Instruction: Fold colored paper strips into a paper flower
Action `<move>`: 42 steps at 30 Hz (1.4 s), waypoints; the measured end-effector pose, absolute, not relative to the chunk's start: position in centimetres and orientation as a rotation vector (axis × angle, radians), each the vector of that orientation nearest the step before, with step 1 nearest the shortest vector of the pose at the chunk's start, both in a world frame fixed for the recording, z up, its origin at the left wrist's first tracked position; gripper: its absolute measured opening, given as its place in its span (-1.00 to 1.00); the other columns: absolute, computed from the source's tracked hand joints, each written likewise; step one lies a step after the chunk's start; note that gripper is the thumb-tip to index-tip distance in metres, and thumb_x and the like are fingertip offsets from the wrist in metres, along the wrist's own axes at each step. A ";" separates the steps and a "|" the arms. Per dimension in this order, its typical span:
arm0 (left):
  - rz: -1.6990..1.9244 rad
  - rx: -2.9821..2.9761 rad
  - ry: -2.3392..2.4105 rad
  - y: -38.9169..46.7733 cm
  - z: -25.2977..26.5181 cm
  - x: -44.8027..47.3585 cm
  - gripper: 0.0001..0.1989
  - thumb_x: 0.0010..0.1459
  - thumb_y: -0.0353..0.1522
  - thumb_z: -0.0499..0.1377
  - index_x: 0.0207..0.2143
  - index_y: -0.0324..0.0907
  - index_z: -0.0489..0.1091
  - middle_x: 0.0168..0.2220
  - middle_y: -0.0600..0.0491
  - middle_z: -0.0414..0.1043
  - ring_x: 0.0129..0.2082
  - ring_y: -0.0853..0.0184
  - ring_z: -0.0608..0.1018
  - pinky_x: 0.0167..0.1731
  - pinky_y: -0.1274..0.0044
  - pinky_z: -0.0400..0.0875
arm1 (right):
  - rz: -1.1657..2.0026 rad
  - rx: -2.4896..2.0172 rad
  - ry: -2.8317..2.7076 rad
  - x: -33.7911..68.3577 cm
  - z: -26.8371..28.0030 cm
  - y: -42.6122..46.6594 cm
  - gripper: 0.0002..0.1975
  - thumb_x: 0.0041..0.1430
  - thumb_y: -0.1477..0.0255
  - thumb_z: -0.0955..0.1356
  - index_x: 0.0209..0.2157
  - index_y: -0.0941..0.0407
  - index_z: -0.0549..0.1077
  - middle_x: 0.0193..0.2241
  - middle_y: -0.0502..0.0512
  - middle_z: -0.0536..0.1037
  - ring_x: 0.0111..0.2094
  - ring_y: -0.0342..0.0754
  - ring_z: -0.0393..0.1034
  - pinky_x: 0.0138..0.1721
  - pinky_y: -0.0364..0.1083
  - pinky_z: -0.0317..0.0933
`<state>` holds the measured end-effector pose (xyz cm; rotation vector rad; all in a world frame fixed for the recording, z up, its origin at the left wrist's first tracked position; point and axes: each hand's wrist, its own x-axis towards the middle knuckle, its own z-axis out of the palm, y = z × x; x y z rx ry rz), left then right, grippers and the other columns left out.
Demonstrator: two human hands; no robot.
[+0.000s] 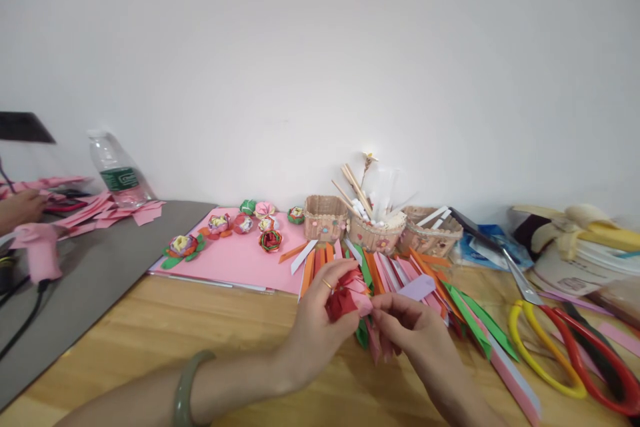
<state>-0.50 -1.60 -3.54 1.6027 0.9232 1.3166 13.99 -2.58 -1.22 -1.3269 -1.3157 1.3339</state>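
Note:
My left hand (315, 327) is closed around a red and pink paper flower (345, 300), thumb in front and fingers behind. On the flower's right side, my right hand (413, 330) pinches the edge of a pink petal between thumb and forefinger. Just behind both hands, folded paper strips (420, 288) in orange, pink, white, green and lilac lie in a heap. Finished paper flowers (270, 240) rest on a pink sheet (235, 265) at the back left.
Three small woven baskets (326, 217) stand along the wall, holding sticks and white pieces. Scissors with red and yellow handles (545, 320) lie at right, near banana peel (583, 223). At left are a water bottle (117, 173), a pink glue gun (39, 253) and another person's hand (23, 210).

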 end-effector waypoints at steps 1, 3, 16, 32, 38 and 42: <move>1.314 1.603 0.932 -1.6 -3.5 -0.5 -0.55 0.04 -0.42 0.14 0.01 -0.01 0.21 0.07 0.06 0.19 0.04 0.29 0.31 0.06 0.42 0.19 | 1.334 -1.329 -1.316 14.0 -1.2 -2.6 -0.76 -0.15 0.26 0.37 -0.57 0.18 0.40 -0.80 -0.09 0.37 -0.77 -0.26 0.18 -0.69 -0.25 0.00; 1.311 1.612 0.952 -1.6 -3.4 -0.5 -0.55 0.03 -0.43 0.14 0.01 -0.03 0.20 0.08 0.05 0.19 0.05 0.28 0.30 0.06 0.41 0.19 | 1.334 -1.327 -1.320 14.0 -1.2 -2.6 -0.76 -0.15 0.27 0.36 -0.57 0.18 0.41 -0.79 -0.09 0.38 -0.76 -0.26 0.19 -0.68 -0.25 0.01; 1.626 2.145 0.875 -1.3 -4.3 -1.1 -0.44 0.03 -0.50 0.10 0.08 0.01 0.10 0.06 -0.06 0.16 0.06 0.20 0.29 0.00 0.33 0.26 | 1.325 -1.130 -1.193 13.7 -2.4 -3.0 -0.75 -0.10 0.26 0.41 -0.52 0.18 0.47 -0.75 -0.09 0.37 -0.72 -0.26 0.19 -0.67 -0.26 0.10; 1.534 1.963 0.849 -1.7 -4.0 -1.0 -0.46 -0.02 -0.57 0.11 0.02 -0.03 0.18 0.06 -0.02 0.19 0.08 0.23 0.27 0.06 0.34 0.20 | 1.499 -1.079 -1.216 13.9 -2.3 -2.7 -0.72 -0.13 0.23 0.44 -0.57 0.19 0.46 -0.77 -0.08 0.36 -0.73 -0.26 0.18 -0.67 -0.26 0.06; 1.523 1.939 0.893 -1.6 -4.1 -0.9 -0.49 0.02 -0.54 0.11 0.02 0.00 0.18 0.07 0.01 0.18 0.10 0.26 0.24 0.07 0.38 0.17 | 1.416 -1.097 -1.361 13.9 -1.9 -2.9 -0.69 0.03 0.19 0.34 -0.51 0.18 0.40 -0.76 -0.09 0.36 -0.71 -0.26 0.18 -0.63 -0.25 0.03; 1.520 1.941 0.899 -1.5 -4.2 -1.0 -0.49 0.00 -0.53 0.11 0.02 -0.01 0.19 0.06 0.00 0.20 0.09 0.25 0.26 0.07 0.36 0.17 | 1.420 -1.131 -1.348 13.9 -1.7 -2.7 -0.68 -0.02 0.18 0.36 -0.53 0.18 0.42 -0.76 -0.08 0.37 -0.71 -0.24 0.19 -0.63 -0.24 0.05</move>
